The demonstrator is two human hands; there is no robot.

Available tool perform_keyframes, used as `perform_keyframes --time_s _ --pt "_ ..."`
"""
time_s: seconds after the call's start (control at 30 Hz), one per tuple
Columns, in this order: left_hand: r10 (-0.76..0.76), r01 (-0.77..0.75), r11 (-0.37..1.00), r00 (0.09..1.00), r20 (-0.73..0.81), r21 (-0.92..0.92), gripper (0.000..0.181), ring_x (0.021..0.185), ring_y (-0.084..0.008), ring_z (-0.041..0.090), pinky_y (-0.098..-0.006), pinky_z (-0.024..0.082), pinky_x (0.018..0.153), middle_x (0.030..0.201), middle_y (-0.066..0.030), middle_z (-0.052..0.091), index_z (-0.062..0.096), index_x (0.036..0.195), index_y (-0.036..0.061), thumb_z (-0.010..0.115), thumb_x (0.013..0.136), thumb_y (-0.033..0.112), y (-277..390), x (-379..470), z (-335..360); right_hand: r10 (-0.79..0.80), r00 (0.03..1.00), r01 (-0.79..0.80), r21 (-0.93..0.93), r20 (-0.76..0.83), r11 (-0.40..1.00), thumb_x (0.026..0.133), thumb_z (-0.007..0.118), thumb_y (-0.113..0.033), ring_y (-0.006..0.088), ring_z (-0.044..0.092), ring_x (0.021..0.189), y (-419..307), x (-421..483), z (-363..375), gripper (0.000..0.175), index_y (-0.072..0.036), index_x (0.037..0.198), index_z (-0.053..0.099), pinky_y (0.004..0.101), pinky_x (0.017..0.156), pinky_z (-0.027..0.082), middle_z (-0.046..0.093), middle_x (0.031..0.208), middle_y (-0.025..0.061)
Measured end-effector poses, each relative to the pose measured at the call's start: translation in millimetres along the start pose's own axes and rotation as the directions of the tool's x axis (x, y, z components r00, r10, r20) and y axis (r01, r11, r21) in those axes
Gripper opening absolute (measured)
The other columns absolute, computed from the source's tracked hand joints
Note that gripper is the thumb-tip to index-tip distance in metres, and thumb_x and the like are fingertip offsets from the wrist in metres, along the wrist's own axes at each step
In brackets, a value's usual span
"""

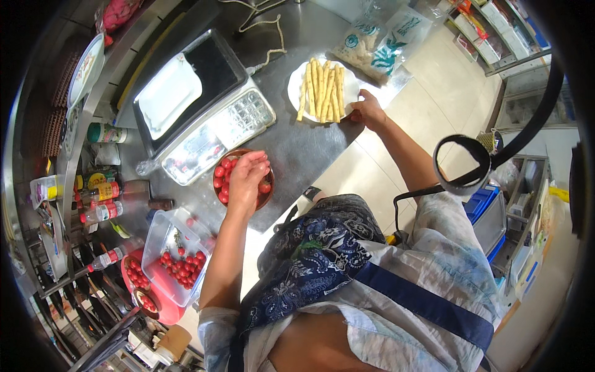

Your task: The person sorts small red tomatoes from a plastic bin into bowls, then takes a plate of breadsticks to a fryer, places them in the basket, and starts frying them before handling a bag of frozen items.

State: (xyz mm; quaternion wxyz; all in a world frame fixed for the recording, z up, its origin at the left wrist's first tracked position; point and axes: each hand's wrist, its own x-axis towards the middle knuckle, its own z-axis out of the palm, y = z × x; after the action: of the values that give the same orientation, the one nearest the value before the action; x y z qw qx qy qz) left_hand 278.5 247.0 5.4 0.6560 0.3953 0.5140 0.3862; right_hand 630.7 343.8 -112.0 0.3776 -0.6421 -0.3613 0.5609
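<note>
My left hand (pixel 248 176) is over a brown bowl (pixel 267 201) of cherry tomatoes (pixel 225 179), covering part of it. Its fingers lie close together and partly curled; whether they hold a tomato is hidden. At the counter's edge, my right hand (pixel 368 111) grips the rim of a white plate (pixel 294 88), thumb on top. Pale yellow sticks (pixel 325 90), several of them speckled, lie side by side on that plate. Between the bowl and the back of the counter stands a digital weighing scale (pixel 218 139) with a white square dish (pixel 169 95) on its dark pan.
A clear plastic tub (pixel 155 237) of tomatoes overlaps a pink basin (pixel 169 312) at left. Plastic bags (pixel 372 44) lie beyond the plate. A cord (pixel 281 35) crosses the steel counter (pixel 297 156). Bottles (pixel 104 211) line the left side. A black strap loop (pixel 462 165) hangs at right.
</note>
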Motion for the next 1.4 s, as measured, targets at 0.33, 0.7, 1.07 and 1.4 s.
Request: perform_keyframes --time_s 0.33,0.7,1.07,1.4 --pt "-0.186 0.322 0.800 0.935 0.300 -0.506 0.044 0.096 -0.0218 0.054 -0.0384 0.045 0.084 0.110 -0.0104 0.053 0.038 0.124 0.0054 0.054 0.084 0.014 0.7 46.3 45.6 -0.049 0.958 -0.021 0.239 0.281 0.971 0.078 0.048 0.003 0.0147 0.055 0.054 -98.8 -87.8 -8.6 0.046 0.003 0.121 0.035 0.0237 0.047 0.048 0.053 0.080 0.0109" --pt "-0.088 0.239 0.772 0.958 0.274 -0.589 0.048 0.103 -0.0304 0.055 -0.0477 0.047 0.084 0.116 -0.0153 0.052 0.037 0.125 -0.0003 0.045 0.077 0.000 19.3 14.0 35.9 -0.216 0.835 0.200 0.088 0.506 0.976 0.078 0.061 -0.010 0.0141 0.055 0.078 -125.3 -100.6 -12.0 0.040 -0.003 0.114 0.044 0.0276 0.065 0.050 0.056 0.091 0.0087" --pt "0.043 -0.122 0.684 0.991 -0.127 -0.719 0.055 0.106 -0.0303 0.052 -0.0457 0.045 0.086 0.118 -0.0144 0.051 0.037 0.126 -0.0006 0.049 0.072 -0.004 17.8 -86.8 -19.6 -0.299 0.798 0.302 -0.082 -0.523 0.950 0.071 0.071 -0.032 0.0124 0.053 0.062 -88.5 108.1 -231.7 0.030 -0.005 0.082 0.065 0.0252 0.052 0.041 0.061 0.074 0.0032" --pt "0.037 -0.517 0.495 0.815 -0.578 -0.698 0.060 0.103 -0.0307 0.054 -0.0518 0.047 0.082 0.118 -0.0143 0.050 0.035 0.127 0.0050 0.046 0.070 -0.010 24.2 -264.6 -5.2 -0.565 0.786 0.530 -0.195 -0.252 0.825 0.076 0.067 -0.030 0.0194 0.054 0.072 -136.0 105.3 -66.9 0.032 -0.003 0.092 0.062 0.0307 0.061 0.042 0.060 0.084 0.0091"
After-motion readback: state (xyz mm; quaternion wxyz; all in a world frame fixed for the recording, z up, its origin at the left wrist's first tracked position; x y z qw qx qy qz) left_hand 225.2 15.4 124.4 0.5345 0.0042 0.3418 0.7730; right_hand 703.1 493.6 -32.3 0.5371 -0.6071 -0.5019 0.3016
